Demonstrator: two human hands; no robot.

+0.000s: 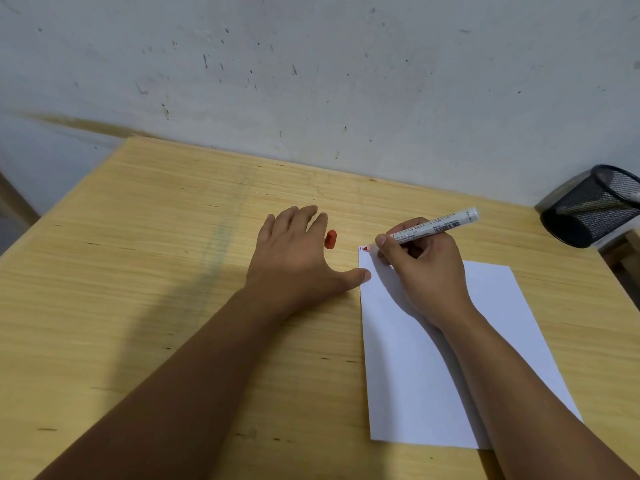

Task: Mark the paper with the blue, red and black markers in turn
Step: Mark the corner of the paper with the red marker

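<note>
A white sheet of paper [415, 358] lies on the wooden table [156, 271] at the right. My right hand [422, 268] grips a white-barrelled red marker [436, 228], uncapped, with its red tip touching the paper's far left corner. A small blue stroke and a red mark show at that corner [363, 249]. The marker's red cap [330, 239] lies on the table just left of the paper. My left hand [298, 258] rests flat on the table with fingers spread, its thumb touching the paper's left edge. The cap sits beside its fingers.
A black mesh pen holder [595, 206] stands at the table's far right edge, with a white marker partly visible inside. A stained white wall [311, 81] runs along the table's far side. The table's left edge drops off at the far left.
</note>
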